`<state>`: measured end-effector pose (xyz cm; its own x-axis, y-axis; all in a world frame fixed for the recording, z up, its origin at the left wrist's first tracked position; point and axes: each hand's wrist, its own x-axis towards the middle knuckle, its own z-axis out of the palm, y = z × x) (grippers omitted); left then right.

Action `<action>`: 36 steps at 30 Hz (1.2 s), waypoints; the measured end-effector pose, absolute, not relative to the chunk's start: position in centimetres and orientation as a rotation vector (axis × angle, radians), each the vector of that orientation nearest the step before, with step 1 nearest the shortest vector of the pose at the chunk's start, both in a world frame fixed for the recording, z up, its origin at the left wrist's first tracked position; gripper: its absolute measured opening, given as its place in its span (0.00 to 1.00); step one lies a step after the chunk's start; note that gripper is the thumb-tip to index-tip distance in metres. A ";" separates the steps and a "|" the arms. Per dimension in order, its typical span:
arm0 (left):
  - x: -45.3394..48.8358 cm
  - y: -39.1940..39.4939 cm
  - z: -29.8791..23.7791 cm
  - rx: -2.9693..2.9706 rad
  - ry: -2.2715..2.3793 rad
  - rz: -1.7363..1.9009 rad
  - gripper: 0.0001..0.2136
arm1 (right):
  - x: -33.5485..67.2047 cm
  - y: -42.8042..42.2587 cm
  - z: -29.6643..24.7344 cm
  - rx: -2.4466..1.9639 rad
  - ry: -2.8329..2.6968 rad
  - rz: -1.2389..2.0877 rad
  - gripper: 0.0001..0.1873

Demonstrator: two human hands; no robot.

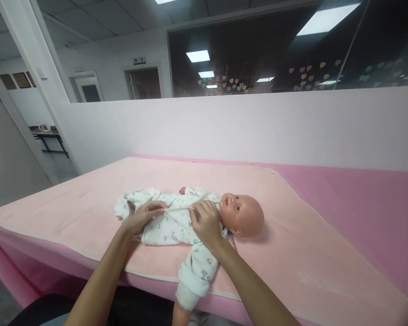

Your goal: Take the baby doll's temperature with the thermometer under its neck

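A baby doll point(246, 216) lies on its back, head to the right, dressed in a white baby outfit point(175, 228) with small printed figures. My left hand point(146, 217) is over the lower part of the outfit, fingers closed on its front edge. Closer to the doll's neck, my right hand point(206, 221) pinches the same front edge. Between both hands a narrow white strip of the cloth is pulled straight. One sleeve point(197, 269) with a folded cuff hangs toward me past the table's edge, the doll's arm coming out of it. My fingertips are partly hidden.
A peach-coloured mat point(88, 199) lies under the doll, over a pink cover point(343, 199). The near edge of the table runs just in front of me. A white low wall point(241, 131) with glass above stands behind; a doorway is at the left.
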<state>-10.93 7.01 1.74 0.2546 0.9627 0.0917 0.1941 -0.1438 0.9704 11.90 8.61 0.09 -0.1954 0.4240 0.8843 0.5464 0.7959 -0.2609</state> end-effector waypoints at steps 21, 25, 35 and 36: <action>-11.2 7.3 1.7 1.785 1.257 0.925 0.13 | 11.8 8.6 0.1 -0.736 -1.816 -0.100 0.10; -10.8 7.0 2.1 1.860 1.219 0.875 0.14 | 11.8 8.6 0.1 -0.739 -1.809 -0.095 0.10; -10.9 7.7 1.0 1.897 1.360 1.009 0.11 | 11.8 8.6 0.2 -0.749 -1.800 -0.075 0.10; -11.0 7.8 0.8 1.875 1.388 1.041 0.10 | 11.8 8.6 0.2 -0.750 -1.797 -0.072 0.10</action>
<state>-11.00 7.79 0.84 0.1546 0.9566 0.2472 0.5053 -0.2915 0.8122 11.82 8.59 0.23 -0.1664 0.4516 0.8766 0.5205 0.7952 -0.3109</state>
